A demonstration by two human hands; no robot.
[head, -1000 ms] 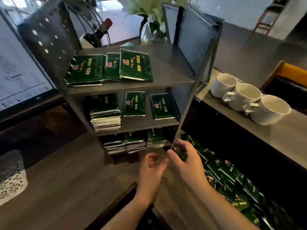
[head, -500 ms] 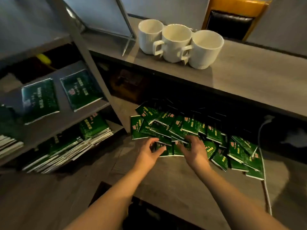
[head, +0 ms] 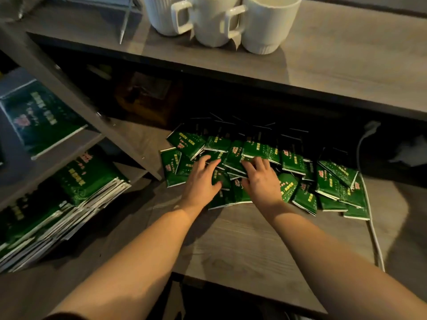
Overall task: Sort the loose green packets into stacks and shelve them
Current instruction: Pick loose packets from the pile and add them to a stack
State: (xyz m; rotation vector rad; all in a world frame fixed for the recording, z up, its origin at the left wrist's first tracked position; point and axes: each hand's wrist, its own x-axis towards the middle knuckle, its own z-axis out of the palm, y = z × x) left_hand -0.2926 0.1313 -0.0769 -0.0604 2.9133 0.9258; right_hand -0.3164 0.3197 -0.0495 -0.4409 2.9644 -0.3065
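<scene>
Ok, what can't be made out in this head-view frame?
- Rear of the loose packets: lost in the counter's shadow.
- Packets under the left hand and right hand: covered; grip unclear.
- Mugs: tops cut by the frame edge.
- Shelf stacks: blurred, uncountable.

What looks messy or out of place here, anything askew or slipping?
The loose green packets lie jumbled at all angles under the counter, both hands resting on them. The lowest shelf stack has slumped, its packets fanned out sideways. A white cable runs along the pile's right edge. The three mugs stand upright.
</scene>
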